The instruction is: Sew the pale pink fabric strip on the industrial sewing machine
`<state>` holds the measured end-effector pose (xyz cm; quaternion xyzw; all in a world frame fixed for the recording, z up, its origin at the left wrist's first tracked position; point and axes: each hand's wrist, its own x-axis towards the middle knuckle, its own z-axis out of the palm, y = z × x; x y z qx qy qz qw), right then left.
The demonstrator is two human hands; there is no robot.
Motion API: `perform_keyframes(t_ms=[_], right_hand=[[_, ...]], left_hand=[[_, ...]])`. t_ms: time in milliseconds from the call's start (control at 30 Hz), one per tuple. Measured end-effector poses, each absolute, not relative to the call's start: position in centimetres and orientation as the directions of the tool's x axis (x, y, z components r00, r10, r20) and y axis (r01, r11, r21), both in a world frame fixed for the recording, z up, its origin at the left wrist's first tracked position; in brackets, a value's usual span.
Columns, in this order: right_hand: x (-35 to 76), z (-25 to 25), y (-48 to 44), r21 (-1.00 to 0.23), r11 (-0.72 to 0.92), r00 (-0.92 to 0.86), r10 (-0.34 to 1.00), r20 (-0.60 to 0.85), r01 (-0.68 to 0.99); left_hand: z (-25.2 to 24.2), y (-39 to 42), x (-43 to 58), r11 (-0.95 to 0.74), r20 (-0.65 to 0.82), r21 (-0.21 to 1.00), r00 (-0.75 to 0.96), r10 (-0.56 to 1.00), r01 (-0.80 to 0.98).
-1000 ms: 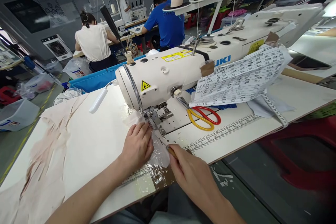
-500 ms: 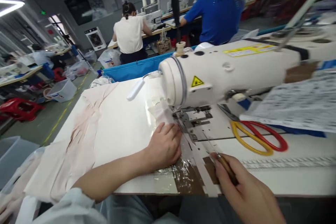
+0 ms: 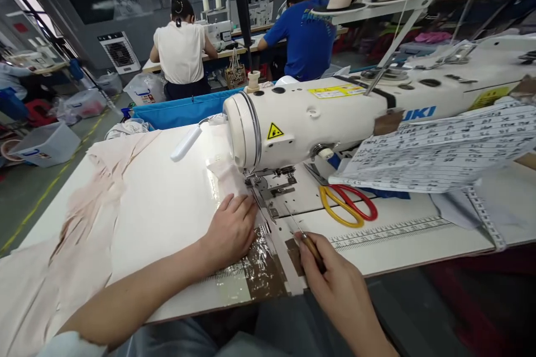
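My left hand (image 3: 231, 228) lies flat on a narrow strip of pale fabric (image 3: 228, 178) that runs under the presser foot (image 3: 262, 185) of a white sewing machine (image 3: 335, 117). My right hand (image 3: 335, 284) grips a thin pointed tool with a wooden handle (image 3: 307, 240); its metal tip points toward the needle plate. Both hands rest at the table's front edge, over a patch of brown tape (image 3: 263, 273).
Yellow and red scissors (image 3: 345, 206) lie right of the needle plate, under a printed paper sheet (image 3: 444, 148) taped to the machine. Pink fabric (image 3: 84, 223) is heaped on the table's left. Two people sit at machines behind a blue bin (image 3: 180, 111).
The view swung left and back again. My left hand stayed on the fabric strip by the foot. My right hand kept hold of the tool, now aimed at the plate.
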<state>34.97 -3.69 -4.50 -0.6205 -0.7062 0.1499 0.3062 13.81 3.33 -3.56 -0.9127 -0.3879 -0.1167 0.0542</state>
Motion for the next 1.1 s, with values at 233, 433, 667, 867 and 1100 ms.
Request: perform_keyframes(t_ms=[233,433,667,867,1100], right_hand=[[34.8,-4.4,-3.7,-0.61,0.177,-0.037,0.971,0.235,0.772],[34.3,-4.5,-3.9,-0.642,0.12,0.036,0.974,0.224,0.757],[34.6,-4.8,-3.6,-0.615,0.156,-0.017,0.974,0.225,0.773],[33.6,-4.4,-3.2,-0.649,0.18,0.003,0.963,0.27,0.739],[30.9,-4.2,-2.1,-0.495,0.457,-0.194,0.848,0.493,0.739]], left_hand=[[-3.4,3.3,13.8,-0.693,0.276,0.018,0.663,0.696,0.721],[-3.7,3.7,13.7,-0.692,0.276,0.042,0.658,0.701,0.72],[-3.9,4.3,13.6,-0.67,0.27,0.075,0.632,0.726,0.738],[-3.8,5.0,13.5,-0.63,0.263,0.119,0.587,0.765,0.767],[-3.8,5.6,13.3,-0.625,0.268,0.135,0.579,0.77,0.769]])
